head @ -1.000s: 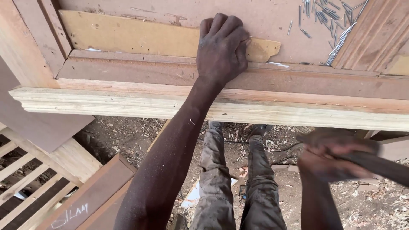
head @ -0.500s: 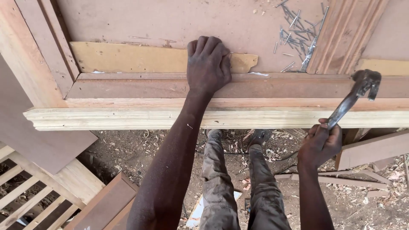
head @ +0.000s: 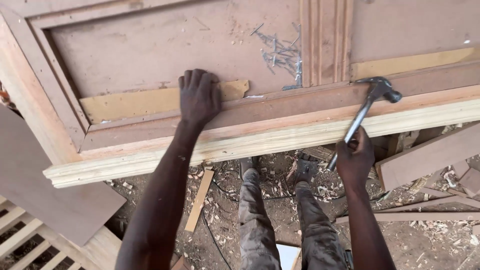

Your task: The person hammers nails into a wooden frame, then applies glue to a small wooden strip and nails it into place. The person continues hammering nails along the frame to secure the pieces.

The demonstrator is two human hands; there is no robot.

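While the left hand (head: pixel 199 97) presses flat, fingers released, steadying a thin tan wooden strip (head: pixel 150 102), the right hand (head: pixel 355 159) clenches a steel claw hammer (head: pixel 367 107) right of it, near loose nails (head: pixel 282 52).

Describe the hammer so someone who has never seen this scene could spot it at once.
Start at the big wooden door panel lying flat, and follow its pale moulded front edge to the right. There the right hand grips a hammer by its slim metal handle, its dark claw head resting against the frame. It is the only metal tool; the loose nails nearby are tiny.
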